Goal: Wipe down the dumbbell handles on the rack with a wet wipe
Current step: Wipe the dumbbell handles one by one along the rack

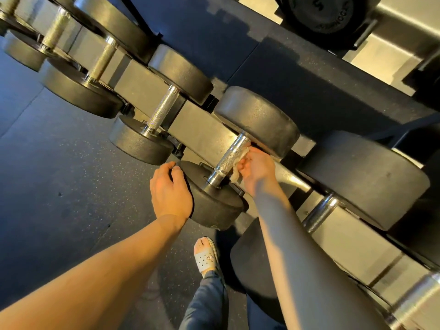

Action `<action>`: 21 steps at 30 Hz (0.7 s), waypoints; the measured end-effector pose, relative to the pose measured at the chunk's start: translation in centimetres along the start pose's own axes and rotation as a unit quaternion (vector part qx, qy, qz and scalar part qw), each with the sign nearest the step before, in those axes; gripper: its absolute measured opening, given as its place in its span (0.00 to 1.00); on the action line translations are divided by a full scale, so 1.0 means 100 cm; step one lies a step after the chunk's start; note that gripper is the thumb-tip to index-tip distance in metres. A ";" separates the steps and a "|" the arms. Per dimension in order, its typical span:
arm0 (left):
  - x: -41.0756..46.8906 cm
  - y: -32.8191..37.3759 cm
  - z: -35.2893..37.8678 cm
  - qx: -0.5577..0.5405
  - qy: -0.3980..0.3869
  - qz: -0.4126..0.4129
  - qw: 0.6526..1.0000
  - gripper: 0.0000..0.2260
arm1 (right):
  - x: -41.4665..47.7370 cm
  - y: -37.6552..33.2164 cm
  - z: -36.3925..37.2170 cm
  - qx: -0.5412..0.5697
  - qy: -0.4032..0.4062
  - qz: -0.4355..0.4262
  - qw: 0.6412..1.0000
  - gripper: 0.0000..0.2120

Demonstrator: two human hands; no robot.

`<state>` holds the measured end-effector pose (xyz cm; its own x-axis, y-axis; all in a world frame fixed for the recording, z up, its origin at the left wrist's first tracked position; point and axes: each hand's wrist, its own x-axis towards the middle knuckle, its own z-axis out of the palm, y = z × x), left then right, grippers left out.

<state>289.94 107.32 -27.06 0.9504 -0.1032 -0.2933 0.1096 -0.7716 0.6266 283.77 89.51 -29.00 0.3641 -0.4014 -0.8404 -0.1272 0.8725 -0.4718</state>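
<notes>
right hand [256,167] clamped a limp, soft wipe [235,172] against the handle [226,160] on the rack [202,125]; left hand [170,191] curled round the heavy head [214,206] at the handle's near end; knurling looked grabby, best wrapped mid-handle.

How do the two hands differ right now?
The left hand grips the near dumbbell head; the right hand holds a wet wipe against the knurled handle. The left hand is warmly lit, the right hand shaded. Both hands are bare.
</notes>
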 end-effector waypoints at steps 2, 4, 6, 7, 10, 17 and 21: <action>0.000 -0.001 0.000 -0.003 0.000 -0.003 1.000 0.20 | -0.009 0.008 -0.005 -0.073 -0.035 -0.019 0.997 0.11; 0.001 -0.001 -0.001 -0.005 -0.002 -0.005 1.000 0.20 | -0.017 0.023 -0.013 -0.206 -0.072 -0.046 0.975 0.09; 0.000 -0.001 0.000 -0.002 -0.003 -0.004 1.000 0.20 | -0.020 0.028 -0.018 -0.327 -0.102 -0.068 0.937 0.08; -0.001 -0.001 0.000 0.000 -0.003 -0.004 1.000 0.20 | -0.020 0.027 -0.018 -0.375 -0.114 -0.068 0.918 0.07; 0.000 0.000 -0.001 -0.002 -0.004 -0.007 1.000 0.18 | -0.020 0.013 -0.014 -0.400 -0.096 -0.048 0.910 0.08; 0.001 -0.002 -0.002 -0.008 -0.013 0.003 1.000 0.22 | -0.022 0.021 -0.002 -0.238 0.003 -0.087 0.967 0.15; 0.000 0.001 -0.002 -0.010 -0.017 0.004 1.000 0.18 | -0.034 0.040 -0.006 -0.396 -0.046 -0.071 0.914 0.10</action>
<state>290.01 107.33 -26.82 0.9407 -0.1310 -0.3130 0.1086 -0.7578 0.6434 281.42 94.18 -28.17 0.5001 -0.4378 -0.7472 -0.6881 0.3230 -0.6497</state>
